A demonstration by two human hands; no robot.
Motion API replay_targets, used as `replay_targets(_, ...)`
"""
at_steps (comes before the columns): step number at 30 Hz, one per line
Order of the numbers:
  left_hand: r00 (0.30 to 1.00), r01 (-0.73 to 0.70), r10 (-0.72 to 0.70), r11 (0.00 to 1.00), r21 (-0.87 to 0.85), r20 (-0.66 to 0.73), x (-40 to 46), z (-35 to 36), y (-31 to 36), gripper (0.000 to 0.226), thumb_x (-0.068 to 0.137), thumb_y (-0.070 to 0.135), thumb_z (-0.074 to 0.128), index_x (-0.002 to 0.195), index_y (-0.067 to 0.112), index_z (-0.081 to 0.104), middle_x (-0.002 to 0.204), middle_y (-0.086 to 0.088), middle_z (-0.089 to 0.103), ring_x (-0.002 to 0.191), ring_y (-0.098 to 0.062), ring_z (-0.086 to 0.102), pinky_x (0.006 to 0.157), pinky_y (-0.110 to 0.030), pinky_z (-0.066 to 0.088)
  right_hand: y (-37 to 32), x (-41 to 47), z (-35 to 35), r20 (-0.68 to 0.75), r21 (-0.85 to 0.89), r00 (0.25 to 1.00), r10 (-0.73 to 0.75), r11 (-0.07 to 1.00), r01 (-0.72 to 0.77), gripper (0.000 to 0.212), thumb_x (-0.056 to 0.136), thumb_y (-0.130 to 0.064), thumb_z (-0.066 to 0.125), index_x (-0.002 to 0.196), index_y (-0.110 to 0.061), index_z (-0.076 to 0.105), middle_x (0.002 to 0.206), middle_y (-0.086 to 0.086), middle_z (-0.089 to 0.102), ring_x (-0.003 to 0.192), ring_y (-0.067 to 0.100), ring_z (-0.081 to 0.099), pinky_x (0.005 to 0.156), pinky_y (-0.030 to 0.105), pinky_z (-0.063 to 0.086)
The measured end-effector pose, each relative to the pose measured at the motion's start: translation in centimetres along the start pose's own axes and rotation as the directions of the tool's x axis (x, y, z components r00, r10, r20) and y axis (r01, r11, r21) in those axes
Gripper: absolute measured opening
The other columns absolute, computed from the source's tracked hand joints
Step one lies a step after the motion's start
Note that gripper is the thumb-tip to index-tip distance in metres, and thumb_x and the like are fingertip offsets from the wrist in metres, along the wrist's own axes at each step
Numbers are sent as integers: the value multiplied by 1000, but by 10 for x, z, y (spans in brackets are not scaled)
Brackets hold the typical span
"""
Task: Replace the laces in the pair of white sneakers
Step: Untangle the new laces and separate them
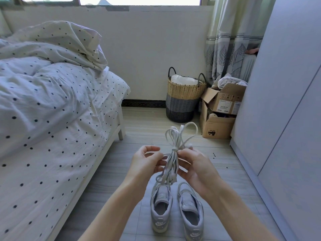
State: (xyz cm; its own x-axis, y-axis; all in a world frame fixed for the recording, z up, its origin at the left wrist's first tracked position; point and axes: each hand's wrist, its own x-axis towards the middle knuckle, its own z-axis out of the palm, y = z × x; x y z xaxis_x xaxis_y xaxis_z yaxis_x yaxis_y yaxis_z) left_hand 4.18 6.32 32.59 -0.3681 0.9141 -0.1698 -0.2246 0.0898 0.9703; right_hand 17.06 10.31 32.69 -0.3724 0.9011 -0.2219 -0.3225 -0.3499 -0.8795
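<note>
Leftmost, bed: a white cover with dark dots, rumpled, running along the left side of the room.
Left hand: raised above the shoes, fingers curled, thumb and forefinger pinching one strand of the laces.
Laces: a white bundle tied at its middle, loops standing up, loose ends hanging down, held between both hands.
Right hand: fingers curled, gripping the bundle just beside the tie.
Sneakers: side by side on the floor below the hands, heels toward the camera, no laces visible in them.
Basket: woven, standing against the far wall.
Boxes: cardboard, stacked right of the basket.
</note>
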Motion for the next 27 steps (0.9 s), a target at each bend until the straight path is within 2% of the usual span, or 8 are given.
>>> replay_targets(3,997,-56,65,977,205,-33,2,-2,-5,18,87,21,63,104,19,56,100,-4,64,89,-16,61,74,-27,49,1,2,-5,24,-73,1000,-13,997,15,9,88,-3,52,86,-8,59,76,6,66,68,14,63,71,31,50)
replay_targets(6,969,-186,241,844,504,-46,0,-1,-7,15,79,43,67,84,31,62,105,8,53,105,-13,49,89,-31,43,4,5,-7,3,-130,1000,-1,992,1,16,86,-9,60,98,-1,67,84,9,71,77,17,66,85,35,48)
replay_targets(8,962,-231,272,789,570,14,-3,1,-6,21,72,51,69,78,32,64,99,11,54,101,-12,48,89,-31,43,5,6,-8,-21,-125,1000,2,992,-5,18,84,-9,63,99,1,67,88,12,73,80,19,68,87,34,49)
replay_targets(13,975,-218,215,876,430,57,-3,3,-4,13,83,29,68,83,16,69,75,3,67,67,-8,60,56,-15,45,4,7,-9,-66,-154,998,-16,988,6,13,85,-9,62,96,-5,68,90,8,72,76,15,63,70,27,48)
replay_targets(15,988,-155,152,933,324,37,-3,3,-3,25,90,26,58,84,4,69,66,-3,65,54,-7,57,48,-14,44,4,8,-12,-144,-134,989,-10,991,-9,11,86,-6,61,96,-6,66,88,9,70,71,16,59,65,26,47)
replay_targets(20,999,-35,32,970,241,14,1,-3,-7,39,98,26,44,88,-5,65,69,-15,55,62,-24,50,55,-27,41,8,10,-19,-259,-293,965,-36,955,-43,8,88,-11,61,96,-8,61,91,9,63,72,17,55,63,27,46)
replay_targets(23,1000,-21,18,980,198,14,1,-4,-6,31,97,22,48,79,7,68,60,-7,60,55,-21,52,49,-26,44,7,7,-15,-197,-448,973,-124,894,23,14,89,-24,61,90,-11,66,87,3,62,74,15,52,64,25,43)
replay_targets(27,994,-107,100,975,193,43,-2,0,-5,17,91,16,57,84,11,71,62,2,69,49,-4,59,46,-15,44,8,3,-5,8,-379,1000,-15,925,17,27,88,-35,61,90,-10,72,84,2,70,74,14,61,70,28,49)
